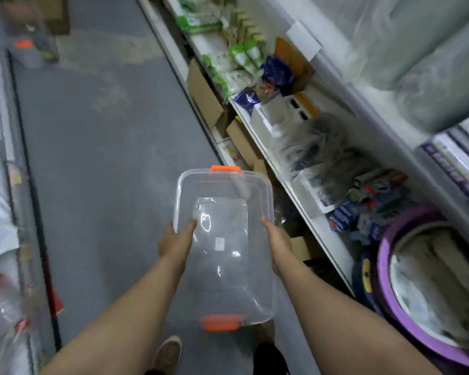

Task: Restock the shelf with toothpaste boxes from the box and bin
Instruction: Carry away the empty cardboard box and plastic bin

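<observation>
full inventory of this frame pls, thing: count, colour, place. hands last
bin: one, clear with orange latches, empty, held over the aisle
toothpaste boxes: several, blue and white, middle shelf on the right
shelf: one white unit, right side
green-white packs: several, far end of the shelf
cardboard boxes: a few, brown, bottom level
purple basin: one, lower right
floor: grey, centre
shoe: one, tan, bottom edge
left hand: holds the bin's left side
right hand: holds the bin's right side
</observation>
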The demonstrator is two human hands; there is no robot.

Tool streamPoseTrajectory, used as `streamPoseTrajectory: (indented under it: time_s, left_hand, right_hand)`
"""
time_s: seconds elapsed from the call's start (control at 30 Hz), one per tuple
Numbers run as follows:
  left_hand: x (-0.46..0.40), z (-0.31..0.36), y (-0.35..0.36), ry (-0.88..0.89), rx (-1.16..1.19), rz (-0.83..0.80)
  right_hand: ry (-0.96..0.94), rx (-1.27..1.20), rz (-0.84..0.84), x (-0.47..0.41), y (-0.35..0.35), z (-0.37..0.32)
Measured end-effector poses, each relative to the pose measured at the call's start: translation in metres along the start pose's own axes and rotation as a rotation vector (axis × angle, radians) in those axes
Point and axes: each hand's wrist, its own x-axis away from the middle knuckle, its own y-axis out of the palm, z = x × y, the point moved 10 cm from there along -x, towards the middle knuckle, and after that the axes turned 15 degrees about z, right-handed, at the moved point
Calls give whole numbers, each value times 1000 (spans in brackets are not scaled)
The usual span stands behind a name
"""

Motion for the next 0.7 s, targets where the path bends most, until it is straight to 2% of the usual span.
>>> streamPoseTrajectory:
  time_s: [0.17, 0.33, 0.5, 0.7]
  left_hand:
    - [69, 82, -21, 210, -91, -146]
    - [153, 112, -18, 333, -204, -325]
    - [257, 91, -2, 404, -261, -538]
    - [378, 14, 10, 452, -349, -697]
  right_hand:
    - [15, -218, 168, 76, -68, 2]
    - [5, -477, 314, 151, -152, 31]
    - [46, -578, 474, 200, -240, 105]
    - [161, -645, 674, 267, -340, 214]
